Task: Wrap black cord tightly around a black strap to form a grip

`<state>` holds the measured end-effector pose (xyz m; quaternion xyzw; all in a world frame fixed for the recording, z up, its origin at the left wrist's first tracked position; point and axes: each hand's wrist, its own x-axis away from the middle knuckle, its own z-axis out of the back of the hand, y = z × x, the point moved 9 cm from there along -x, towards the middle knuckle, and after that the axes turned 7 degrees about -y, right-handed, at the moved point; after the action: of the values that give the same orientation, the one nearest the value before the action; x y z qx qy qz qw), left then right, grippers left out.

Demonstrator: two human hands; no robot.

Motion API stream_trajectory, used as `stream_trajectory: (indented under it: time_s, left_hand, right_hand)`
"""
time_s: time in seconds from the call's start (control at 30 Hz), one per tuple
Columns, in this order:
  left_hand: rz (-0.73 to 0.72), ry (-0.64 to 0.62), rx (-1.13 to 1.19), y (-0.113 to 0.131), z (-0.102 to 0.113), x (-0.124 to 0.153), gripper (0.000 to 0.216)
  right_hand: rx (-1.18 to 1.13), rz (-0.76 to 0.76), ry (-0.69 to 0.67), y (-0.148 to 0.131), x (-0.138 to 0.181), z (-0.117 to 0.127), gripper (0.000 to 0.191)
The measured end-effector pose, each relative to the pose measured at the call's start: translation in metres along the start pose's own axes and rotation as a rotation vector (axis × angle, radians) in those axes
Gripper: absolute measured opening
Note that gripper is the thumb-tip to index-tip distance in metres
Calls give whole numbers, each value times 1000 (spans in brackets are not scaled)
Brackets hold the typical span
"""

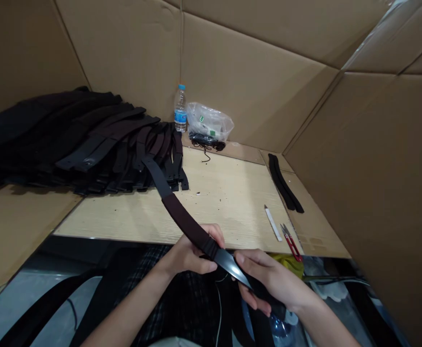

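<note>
A long dark strap [182, 217] runs from the pile on the table down to my lap. My left hand [191, 253] is closed around it where the brown padded part meets the shiny black end. The fingers of my right hand [269, 279] are wrapped around that glossy black end [232, 266] just below. Both hands hover at the near table edge, above my lap.
A large pile of dark straps [84, 137] covers the table's left back. A water bottle [180, 108] and a plastic bag [209, 123] stand against the cardboard wall. Two black strips [285, 185], a white marker [272, 222] and red snips [291, 243] lie to the right.
</note>
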<state>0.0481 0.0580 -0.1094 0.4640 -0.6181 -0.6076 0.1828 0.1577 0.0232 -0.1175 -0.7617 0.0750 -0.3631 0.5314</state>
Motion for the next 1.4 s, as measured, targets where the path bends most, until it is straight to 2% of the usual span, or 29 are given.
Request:
stream_trajectory:
  time_s: [0.17,0.37,0.63,0.73,0.83,0.93,1.03,1.1,1.2,1.4]
  left_hand:
    - [10,26,78,-10,3,2,31]
    - [-22,55,134,-6,6,3,29]
    - [-59,34,137,-3,8,3,30]
    - [-27,18,101,-2,8,2,28]
    - [58,50,93,-4,9,2,30]
    - [107,118,109,-5,10,4,31]
    - [98,157,148,-4,7,4,30]
    - [62,171,196,-2,3,3,27]
    - [-1,179,289,1,-4,0,24]
    - [-24,145,411,7,-20,-9,26]
  right_hand:
    - [14,-30,-1,5,3,-1,48]
    - [48,4,-4,8,5,-1,50]
    - [79,-12,-13,9,8,3,48]
    - [324,21,64,3,14,11,40]
    - [866,253,360,-28,29,16,23]
    - [1400,508,669,-53,47,-3,21]
    - [1706,654,825,-59,54,-22,28]
    - [1790,705,853,-60,56,-27,29]
    - [1798,717,825,-64,59,-27,32]
    - [1563,564,683,-75,67,-12,35]
